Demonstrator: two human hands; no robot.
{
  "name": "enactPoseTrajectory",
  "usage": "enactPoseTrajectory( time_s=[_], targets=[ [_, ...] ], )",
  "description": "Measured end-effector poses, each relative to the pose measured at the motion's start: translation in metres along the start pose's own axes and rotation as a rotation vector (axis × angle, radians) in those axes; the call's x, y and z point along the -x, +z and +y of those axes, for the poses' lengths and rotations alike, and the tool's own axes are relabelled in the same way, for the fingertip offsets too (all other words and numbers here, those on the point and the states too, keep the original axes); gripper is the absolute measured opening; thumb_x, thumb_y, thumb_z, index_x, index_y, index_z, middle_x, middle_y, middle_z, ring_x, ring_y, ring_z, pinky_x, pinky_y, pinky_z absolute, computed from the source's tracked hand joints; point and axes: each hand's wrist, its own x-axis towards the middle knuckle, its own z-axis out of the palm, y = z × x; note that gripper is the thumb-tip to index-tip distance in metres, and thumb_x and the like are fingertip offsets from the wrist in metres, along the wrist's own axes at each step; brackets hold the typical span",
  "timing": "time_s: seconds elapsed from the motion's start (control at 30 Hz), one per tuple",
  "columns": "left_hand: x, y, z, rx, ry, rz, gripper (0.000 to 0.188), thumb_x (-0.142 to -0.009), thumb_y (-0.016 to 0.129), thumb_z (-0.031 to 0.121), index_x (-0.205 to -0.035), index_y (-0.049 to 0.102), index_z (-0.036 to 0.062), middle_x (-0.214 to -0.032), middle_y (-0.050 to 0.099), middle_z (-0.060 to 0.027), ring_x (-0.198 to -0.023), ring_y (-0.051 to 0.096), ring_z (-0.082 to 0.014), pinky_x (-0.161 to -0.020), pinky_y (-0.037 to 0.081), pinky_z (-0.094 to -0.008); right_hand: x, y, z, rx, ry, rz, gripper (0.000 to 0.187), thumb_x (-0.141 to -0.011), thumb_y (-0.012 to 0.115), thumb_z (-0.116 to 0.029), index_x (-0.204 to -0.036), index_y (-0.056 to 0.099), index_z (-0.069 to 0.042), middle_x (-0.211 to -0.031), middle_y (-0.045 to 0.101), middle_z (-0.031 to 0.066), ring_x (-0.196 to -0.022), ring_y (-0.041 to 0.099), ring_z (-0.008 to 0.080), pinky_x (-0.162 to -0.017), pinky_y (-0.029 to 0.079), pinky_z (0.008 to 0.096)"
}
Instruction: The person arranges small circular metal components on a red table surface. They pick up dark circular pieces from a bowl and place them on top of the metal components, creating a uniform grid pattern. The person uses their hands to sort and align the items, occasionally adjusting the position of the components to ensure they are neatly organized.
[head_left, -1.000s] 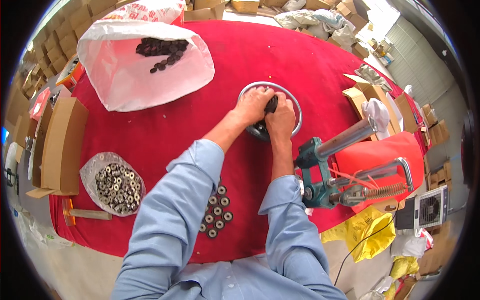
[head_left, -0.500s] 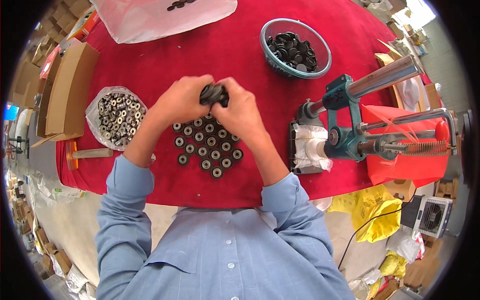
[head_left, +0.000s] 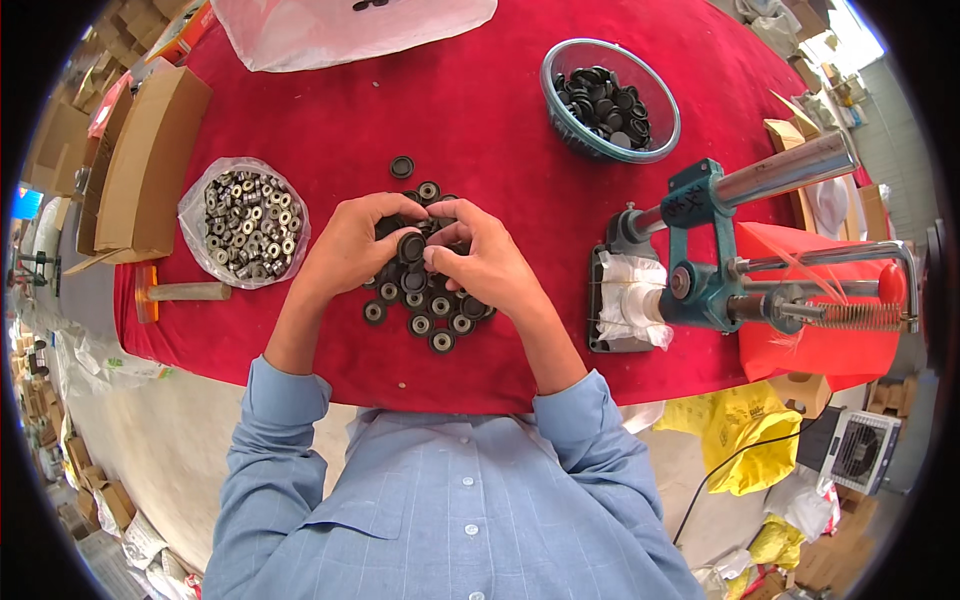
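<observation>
Over a group of small wheels with metal centres and black rims (head_left: 421, 324), my two hands are close together. Black round caps (head_left: 411, 247) are gripped in my left hand (head_left: 355, 245), its thumb lying along them. The curled fingers and thumb of my right hand (head_left: 487, 262) are at the right side of these caps, nearly meeting the left fingertips; what they pinch is partly hidden. One loose black cap (head_left: 401, 166) lies flat on the red cloth just beyond my hands. Part of the wheel group is covered by my hands.
A clear bag of metal bearings (head_left: 245, 225) lies left, beside a hammer (head_left: 185, 291) and cardboard box (head_left: 150, 165). A bowl (head_left: 668, 140) of black caps stands far right. A green hand press (head_left: 705, 270) stands right. A white plastic sheet (head_left: 340, 40) lies at the back.
My hands have come nearer to me and lower over the wheels, turning so the held caps show more clearly. The loose cap beyond them is now visible. The whole view has shifted slightly.
</observation>
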Motion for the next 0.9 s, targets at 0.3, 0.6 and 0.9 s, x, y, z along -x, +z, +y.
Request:
enactPoseTrajectory(
  time_s=[0.3,0.6,0.9],
  targets=[
    [0.006,0.005,-0.005,0.414,-0.094,-0.062,0.036,-0.098,0.075,0.006,-0.133,0.069,-0.0016,-0.118,0.076,-0.0067,-0.102,0.074,-0.0162,-0.087,0.059,-0.0303,-0.009,0.014,0.014,0.107,-0.191,0.120,0.058,-0.085,0.081,-0.013,-0.140,0.063,-0.003,-0.112,0.077,0.0198,-0.103,0.077,0.0310,-0.090,0.061,0.0433],
    [0.020,-0.005,-0.014,0.556,-0.084,0.165,0.046,-0.098,0.062,-0.002,-0.144,0.061,-0.0011,-0.136,0.070,-0.0084,-0.118,0.070,-0.0154,-0.101,0.056,-0.0296,-0.012,0.001,0.002,0.141,-0.249,0.270,0.030,-0.094,0.070,0.000,-0.124,0.074,0.001,-0.110,0.081,0.0186,-0.104,0.079,0.0301,-0.091,0.061,0.0413],
    [0.034,0.012,-0.034,0.297,-0.023,0.311,0.024,-0.100,0.077,0.004,-0.123,0.073,-0.0015,-0.109,0.077,-0.0044,-0.093,0.074,-0.0111,-0.084,0.060,-0.0273,0.012,-0.005,0.009,0.385,-0.387,0.343,0.035,-0.092,0.065,0.009,-0.126,0.070,0.000,-0.113,0.075,0.0202,-0.100,0.078,0.0349,-0.089,0.061,0.0442]
  ],
)
